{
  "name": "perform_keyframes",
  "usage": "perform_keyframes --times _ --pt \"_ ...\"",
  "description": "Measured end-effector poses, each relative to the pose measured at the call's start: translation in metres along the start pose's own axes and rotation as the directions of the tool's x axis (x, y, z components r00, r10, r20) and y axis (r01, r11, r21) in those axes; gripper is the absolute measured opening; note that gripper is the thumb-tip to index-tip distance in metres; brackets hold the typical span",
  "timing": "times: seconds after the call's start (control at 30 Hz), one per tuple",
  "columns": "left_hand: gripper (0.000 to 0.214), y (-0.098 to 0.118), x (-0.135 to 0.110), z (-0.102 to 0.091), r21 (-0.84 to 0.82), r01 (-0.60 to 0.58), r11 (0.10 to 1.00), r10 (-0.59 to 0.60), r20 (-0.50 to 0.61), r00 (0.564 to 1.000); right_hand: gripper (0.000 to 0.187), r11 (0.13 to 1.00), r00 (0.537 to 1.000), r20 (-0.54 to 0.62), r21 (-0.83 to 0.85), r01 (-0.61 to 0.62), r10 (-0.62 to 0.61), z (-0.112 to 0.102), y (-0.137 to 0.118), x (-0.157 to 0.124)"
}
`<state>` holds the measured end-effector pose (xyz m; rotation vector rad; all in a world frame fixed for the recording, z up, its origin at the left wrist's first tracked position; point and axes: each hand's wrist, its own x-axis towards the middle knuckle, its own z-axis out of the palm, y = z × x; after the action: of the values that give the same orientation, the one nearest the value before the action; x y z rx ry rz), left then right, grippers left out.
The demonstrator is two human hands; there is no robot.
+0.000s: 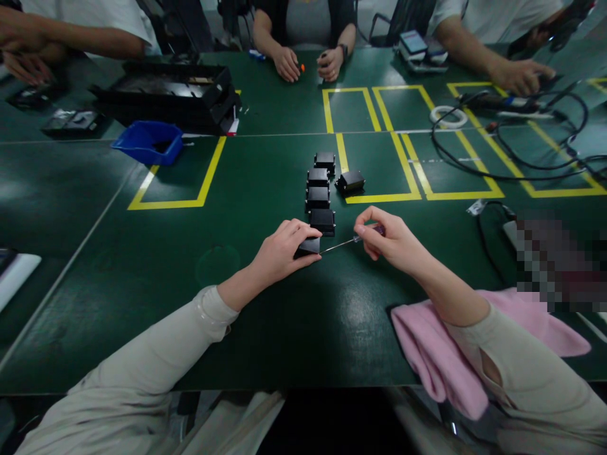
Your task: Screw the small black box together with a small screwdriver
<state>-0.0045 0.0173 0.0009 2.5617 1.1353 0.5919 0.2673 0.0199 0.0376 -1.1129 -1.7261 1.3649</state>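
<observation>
My left hand (288,248) is closed around a small black box (308,246), pressing it against the green table (265,328). In my right hand (386,237) is a screwdriver (344,243), its thin shaft pointing left. The tip meets the right side of the held box, close to my left thumb. Just beyond the held box stands another black box (322,220), first in a column of several alike with small metal bits at their sides. To the right of that column, a separate black box (351,181) sits at an angle.
A blue bin (149,142) and stacked black trays (175,95) stand at the far left. Black cables (474,170) and a white ring (448,117) lie right. A pink cloth (436,347) hangs over the near edge. Other people's hands (287,64) rest across the table.
</observation>
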Motion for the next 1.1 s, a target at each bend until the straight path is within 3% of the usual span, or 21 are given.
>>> perform_keyframes --times 0.2,0.43,0.63,0.87,1.1 --pt "0.037 0.0001 0.0 -0.0004 -0.001 0.011 1.0 -0.011 0.004 1.0 0.017 0.999 0.999 0.017 0.037 0.031 -0.032 0.0002 -0.002 -0.0001" --pt "0.037 -0.0001 0.0 -0.0003 -0.006 0.008 1.0 -0.008 0.005 1.0 0.023 1.0 0.999 0.05 0.01 -0.017 0.017 -0.0006 -0.0005 -0.001" --pt "0.037 -0.0005 0.0001 0.0002 0.002 0.0 1.0 0.0 -0.002 1.0 0.023 0.998 0.998 0.051 0.058 0.035 -0.038 0.0002 -0.0008 -0.0004" --pt "0.037 -0.001 0.0001 -0.0001 -0.007 -0.002 1.0 0.002 0.007 1.0 0.036 0.999 0.998 0.063 0.043 -0.006 0.004 0.0006 0.0027 -0.0005" --pt "0.038 -0.0017 -0.0005 0.0005 -0.008 0.0 1.0 0.0 0.004 1.0 0.025 0.998 0.996 0.068 0.037 0.055 -0.058 0.0012 -0.0005 -0.0017"
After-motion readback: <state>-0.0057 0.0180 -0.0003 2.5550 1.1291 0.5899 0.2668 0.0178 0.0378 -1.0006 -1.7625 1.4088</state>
